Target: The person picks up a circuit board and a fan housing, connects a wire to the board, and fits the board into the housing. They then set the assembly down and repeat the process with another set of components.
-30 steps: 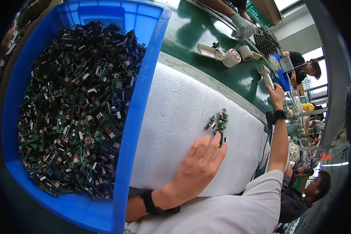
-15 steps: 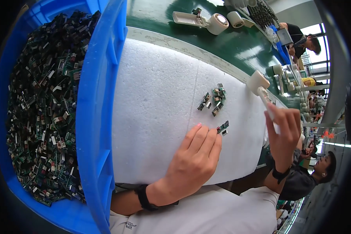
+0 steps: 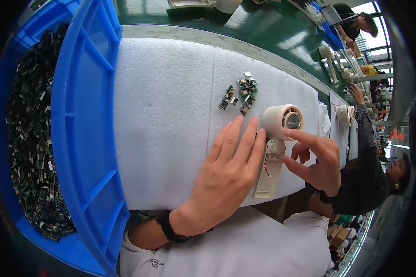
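white foam (image 3: pixel 162 124) fills mid-frame; right of centre, the cream fan (image 3: pixel 273 149) lies with its long axis near-vertical, head (image 3: pixel 272 121) uppermost. our right hand (image 3: pixel 320 161) touches it, thumb and forefinger wide; our left hand (image 3: pixel 229 177)'s grip we cannot tell.

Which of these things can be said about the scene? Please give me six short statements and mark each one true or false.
1. The deep blue plastic bin stands left of the flat white foam sheet. True.
2. The index fingertip of the right hand is at the cream plastic device with round head and long handle. True.
3. The device lies inside the bin. False: it is over the foam sheet.
4. Small green circuit boards lie beyond the fingertips of the left hand. True.
5. The left hand makes a fist. False: its fingers are stretched forward.
6. The bin holds only cream parts. False: it holds a dark heap of boards.
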`<act>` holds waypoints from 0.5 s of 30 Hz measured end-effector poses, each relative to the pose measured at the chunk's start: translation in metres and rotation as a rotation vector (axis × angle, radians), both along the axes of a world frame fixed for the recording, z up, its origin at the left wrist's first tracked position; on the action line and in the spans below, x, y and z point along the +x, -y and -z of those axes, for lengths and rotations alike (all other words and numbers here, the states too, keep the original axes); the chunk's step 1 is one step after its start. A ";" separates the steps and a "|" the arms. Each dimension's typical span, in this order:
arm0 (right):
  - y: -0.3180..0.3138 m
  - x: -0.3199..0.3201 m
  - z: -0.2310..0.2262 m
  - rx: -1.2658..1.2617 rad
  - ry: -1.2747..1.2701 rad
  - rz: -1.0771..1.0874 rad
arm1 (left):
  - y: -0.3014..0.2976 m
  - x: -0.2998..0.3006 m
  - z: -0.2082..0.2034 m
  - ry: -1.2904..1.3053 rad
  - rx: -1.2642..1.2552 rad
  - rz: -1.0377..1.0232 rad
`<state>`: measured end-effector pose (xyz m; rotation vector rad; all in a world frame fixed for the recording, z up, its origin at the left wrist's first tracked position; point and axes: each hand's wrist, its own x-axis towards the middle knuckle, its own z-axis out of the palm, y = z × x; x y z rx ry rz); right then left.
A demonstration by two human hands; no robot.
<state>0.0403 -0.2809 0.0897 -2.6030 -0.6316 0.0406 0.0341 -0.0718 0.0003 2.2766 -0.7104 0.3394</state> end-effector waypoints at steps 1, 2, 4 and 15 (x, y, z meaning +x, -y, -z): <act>-0.003 0.000 0.001 0.019 -0.082 0.035 | 0.001 0.001 0.000 -0.004 0.006 -0.005; -0.004 0.000 0.002 0.026 -0.088 0.032 | 0.002 0.001 -0.001 0.003 0.017 -0.002; -0.006 0.004 0.003 -0.017 -0.100 -0.119 | 0.002 0.000 -0.001 0.017 0.039 0.006; -0.015 0.010 0.014 -0.087 -0.009 -0.247 | -0.001 -0.004 0.004 0.028 -0.103 -0.153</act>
